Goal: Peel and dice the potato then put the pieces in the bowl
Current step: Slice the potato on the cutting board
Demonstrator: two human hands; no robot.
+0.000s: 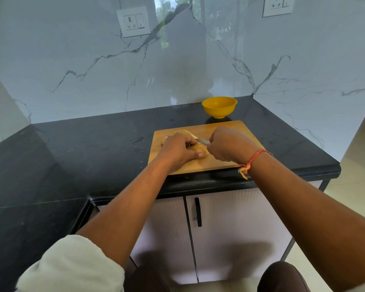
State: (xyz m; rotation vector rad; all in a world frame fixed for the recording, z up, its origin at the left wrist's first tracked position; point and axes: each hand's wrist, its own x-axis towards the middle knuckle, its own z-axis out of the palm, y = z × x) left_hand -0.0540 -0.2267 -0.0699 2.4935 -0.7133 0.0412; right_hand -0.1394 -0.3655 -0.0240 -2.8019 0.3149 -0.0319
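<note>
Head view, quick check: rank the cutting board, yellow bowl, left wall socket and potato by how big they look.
1. cutting board, clearly largest.
2. yellow bowl and left wall socket: they look about alike, and the socket sits farther back, so I won't rank them.
3. potato, smallest as seen; the left hand covers most of it.

Marble wall [72,60], black counter [61,157], white cabinet [240,228].

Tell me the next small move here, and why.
Probably press the knife down for the next slice. The left hand grips the potato on the cutting board, the right hand holds the blade at it, cut slices lie behind, and the bowl looks empty.
</note>
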